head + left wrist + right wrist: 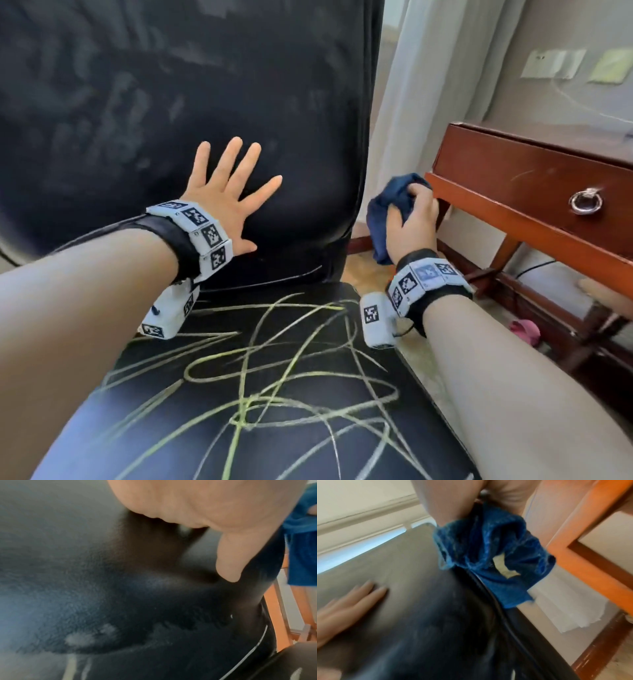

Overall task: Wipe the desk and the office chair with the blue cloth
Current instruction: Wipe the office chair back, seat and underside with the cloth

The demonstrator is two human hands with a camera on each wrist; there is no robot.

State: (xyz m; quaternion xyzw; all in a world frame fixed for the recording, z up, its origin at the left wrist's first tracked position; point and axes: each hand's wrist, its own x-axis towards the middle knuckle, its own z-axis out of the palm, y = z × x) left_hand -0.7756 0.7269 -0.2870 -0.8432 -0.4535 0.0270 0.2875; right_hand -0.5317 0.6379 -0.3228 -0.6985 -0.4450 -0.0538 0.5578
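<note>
The black office chair's backrest (171,102) fills the upper left of the head view; its seat (274,394) below carries yellow-green scribbled lines. My left hand (226,192) lies flat on the lower backrest with its fingers spread, holding nothing; the left wrist view shows the palm and thumb (228,561) against the black leather (102,588). My right hand (411,219) grips the bunched blue cloth (390,209) just right of the backrest's edge, beside the desk corner. In the right wrist view the blue cloth (491,555) hangs from the hand next to the chair edge (471,615).
A red-brown wooden desk (513,205) with a ring-pull drawer (585,202) stands at the right, its legs reaching the floor. A pale curtain (411,85) hangs behind the chair. A pink object (524,330) lies on the floor under the desk. A narrow gap separates chair and desk.
</note>
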